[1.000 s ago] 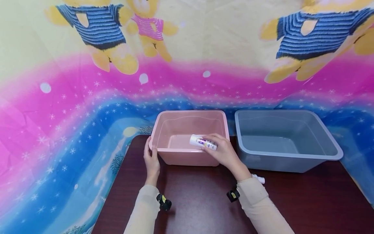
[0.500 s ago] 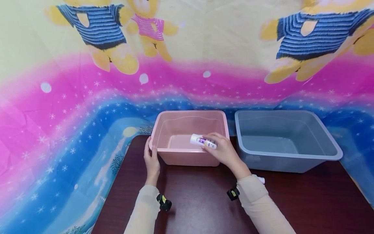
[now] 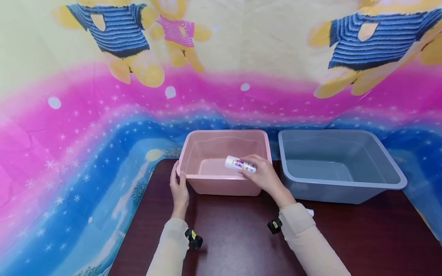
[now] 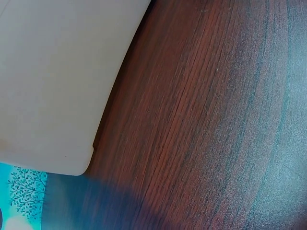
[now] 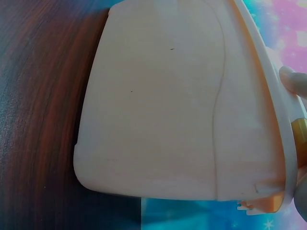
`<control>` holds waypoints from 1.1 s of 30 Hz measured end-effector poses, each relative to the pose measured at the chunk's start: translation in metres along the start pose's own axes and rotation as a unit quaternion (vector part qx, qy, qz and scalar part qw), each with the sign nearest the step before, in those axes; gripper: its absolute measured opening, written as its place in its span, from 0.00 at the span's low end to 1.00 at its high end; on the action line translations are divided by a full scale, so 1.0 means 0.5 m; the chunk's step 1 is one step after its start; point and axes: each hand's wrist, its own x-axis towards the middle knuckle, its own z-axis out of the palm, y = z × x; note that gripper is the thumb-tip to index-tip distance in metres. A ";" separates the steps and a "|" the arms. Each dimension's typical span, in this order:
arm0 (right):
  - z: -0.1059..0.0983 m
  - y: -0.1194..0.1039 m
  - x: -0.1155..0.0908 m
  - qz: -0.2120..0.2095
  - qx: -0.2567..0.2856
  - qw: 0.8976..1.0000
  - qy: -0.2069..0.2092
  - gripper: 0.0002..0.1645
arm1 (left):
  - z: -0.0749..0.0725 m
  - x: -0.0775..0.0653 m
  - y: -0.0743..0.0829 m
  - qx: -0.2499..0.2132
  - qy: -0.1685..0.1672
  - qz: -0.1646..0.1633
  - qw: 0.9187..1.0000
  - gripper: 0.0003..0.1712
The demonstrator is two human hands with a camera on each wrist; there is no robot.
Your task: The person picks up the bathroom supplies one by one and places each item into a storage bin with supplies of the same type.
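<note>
In the head view a white glue stick (image 3: 240,164) with a purple and yellow label slants above the front rim of the pink plastic bin (image 3: 224,186). My right hand (image 3: 265,177) holds it by its right end, between thumb and fingers. At the bin's front left corner, my left hand (image 3: 179,191) grips the rim, its thumb at the front and its fingers along the left side. The left wrist view has the bin's outer wall (image 4: 57,86), with no hand showing. Fingertips (image 5: 293,82) and part of the yellow label appear at the right wrist view's edge.
A larger grey-blue bin (image 3: 340,191) stands to the right of the pink one on the dark wooden table (image 3: 231,237). A small white object (image 3: 310,212) shows partly behind my right forearm. A printed bear cloth (image 3: 221,92) hangs behind the bins.
My right hand and the glue stick have shifted up very slightly. My left hand stays on the pink bin's corner, and both bins look unmoved.
</note>
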 end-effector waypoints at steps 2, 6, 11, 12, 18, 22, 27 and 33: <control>0.000 -0.001 0.004 0.000 0.002 1.000 0.000 0.25 | 0.000 0.001 0.000 -0.004 0.000 0.001 1.000 0.27; -0.001 -0.003 0.014 -0.002 0.003 1.000 -0.003 0.25 | 0.001 0.002 -0.002 -0.011 0.003 0.001 1.000 0.26; -0.004 -0.005 0.027 -0.004 0.002 1.000 -0.007 0.25 | 0.001 0.001 -0.003 -0.016 0.004 -0.005 1.000 0.26; -0.005 -0.005 0.029 -0.003 0.002 1.000 -0.009 0.25 | 0.001 0.001 -0.004 -0.018 0.004 -0.005 1.000 0.26; -0.006 -0.003 0.043 0.003 0.000 1.000 -0.013 0.25 | 0.001 0.001 -0.005 -0.023 0.007 0.003 1.000 0.26; -0.005 0.001 0.048 0.004 -0.002 1.000 -0.011 0.25 | 0.001 0.001 -0.006 -0.019 0.006 0.001 1.000 0.26; -0.003 0.005 0.052 0.013 -0.001 1.000 -0.017 0.25 | 0.000 0.001 -0.005 -0.015 0.003 -0.001 1.000 0.26; -0.001 0.011 0.056 0.019 -0.004 1.000 -0.020 0.25 | 0.001 0.002 -0.003 -0.014 0.004 0.001 1.000 0.26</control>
